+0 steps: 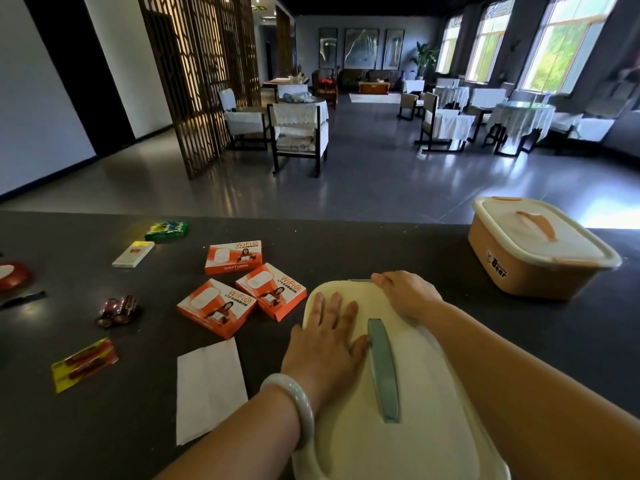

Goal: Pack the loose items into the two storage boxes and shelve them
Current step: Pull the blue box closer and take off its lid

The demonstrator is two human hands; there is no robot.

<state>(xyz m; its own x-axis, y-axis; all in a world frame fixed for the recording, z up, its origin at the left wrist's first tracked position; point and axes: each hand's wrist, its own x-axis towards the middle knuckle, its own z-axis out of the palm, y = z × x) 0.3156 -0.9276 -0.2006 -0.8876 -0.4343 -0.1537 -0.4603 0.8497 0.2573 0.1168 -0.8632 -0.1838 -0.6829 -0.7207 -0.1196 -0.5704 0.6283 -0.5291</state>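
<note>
right now both hands press on the cream lid (415, 375) of the near storage box, landmark for the rest. left hand (329, 337) lies flat, fingers straight, beside the grey-green handle (382, 368); its grip holds nothing. right hand (408, 294) rests on the lid's far edge, fingers bent over the rim. left of the lid on the dark counter (381, 244) lie 3 orange wifi boxes (242, 289); beyond it to the right stands the closed orange storage box (540, 247).

orange cartons (233, 257): "WiFi 6" | orange storage box (526, 268): "Bear"
</note>
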